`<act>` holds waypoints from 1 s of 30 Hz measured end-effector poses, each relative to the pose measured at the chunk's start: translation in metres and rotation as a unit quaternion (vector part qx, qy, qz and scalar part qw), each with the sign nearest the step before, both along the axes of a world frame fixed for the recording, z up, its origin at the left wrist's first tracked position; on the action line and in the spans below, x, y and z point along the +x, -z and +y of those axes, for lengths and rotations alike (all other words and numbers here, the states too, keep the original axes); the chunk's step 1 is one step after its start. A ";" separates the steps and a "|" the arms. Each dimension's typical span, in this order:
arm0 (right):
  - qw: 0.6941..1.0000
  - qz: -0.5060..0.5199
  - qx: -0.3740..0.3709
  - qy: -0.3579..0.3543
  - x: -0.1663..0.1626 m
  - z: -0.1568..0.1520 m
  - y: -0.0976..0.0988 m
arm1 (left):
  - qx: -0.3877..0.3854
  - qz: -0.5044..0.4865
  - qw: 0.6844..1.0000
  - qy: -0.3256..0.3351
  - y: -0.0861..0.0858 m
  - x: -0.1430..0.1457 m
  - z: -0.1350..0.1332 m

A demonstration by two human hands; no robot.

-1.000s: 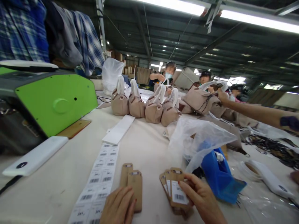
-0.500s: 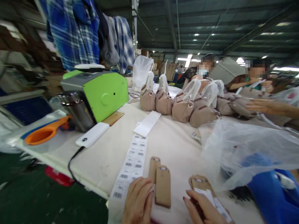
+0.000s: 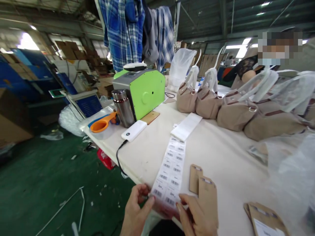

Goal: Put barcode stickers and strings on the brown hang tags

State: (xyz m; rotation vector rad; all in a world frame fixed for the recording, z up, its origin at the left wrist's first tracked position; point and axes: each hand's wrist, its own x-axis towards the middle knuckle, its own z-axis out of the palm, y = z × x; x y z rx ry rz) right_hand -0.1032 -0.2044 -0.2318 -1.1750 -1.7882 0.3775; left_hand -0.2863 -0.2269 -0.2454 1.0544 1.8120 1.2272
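2 bare hands meet the near end of a label strip, which lies on the surface (image 3: pixel 228 154) and reaches its near edge. The left hand (image 3: pixel 136 211) is at the strip's near left corner, fingers curled and thumb stretched towards the edge. The right hand (image 3: pixel 197 214) is at the near right corner, thumb and index finger bent towards it. Whether either hand grips the label strip (image 3: pixel 169 173) or only touches it, I cannot tell. Its labels run in 2 columns with barcodes, and its far end passes under a folded white paper (image 3: pixel 187 126).

Just beyond the right hand lie brown tags (image 3: pixel 208 191), 2 showing on top and overlapping, the nearer partly hidden by the hand. Well to the right, a fanned pile (image 3: pixel 264 213) of similar tags bears white labels on top.

At least 4 tan bags (image 3: pixel 236 114) stand in a row at the back, their handles wrapped in white. On the left are a green machine (image 3: pixel 147 93), a flask (image 3: pixel 125 109) beside it, a white power bank (image 3: pixel 134 131) with a black cable (image 3: pixel 118 157), and an orange scoop (image 3: pixel 99 125). Plaid shirts (image 3: pixel 124 34) hang behind. Across the surface, 1 person (image 3: pixel 248 72) is partly hidden by bags.
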 end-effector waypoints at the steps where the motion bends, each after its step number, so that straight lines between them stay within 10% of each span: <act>1: 1.000 -0.005 0.003 -0.004 -0.002 0.001 0.002 | -0.004 -0.052 0.998 0.024 0.001 0.002 0.000; 15: 0.927 -0.302 0.182 -0.124 0.017 0.001 0.004 | -0.179 -0.411 0.845 0.290 -0.031 0.009 -0.002; 30: 0.945 -0.257 0.152 -0.132 0.018 -0.013 0.012 | -0.159 -0.401 0.851 0.299 -0.050 0.014 -0.009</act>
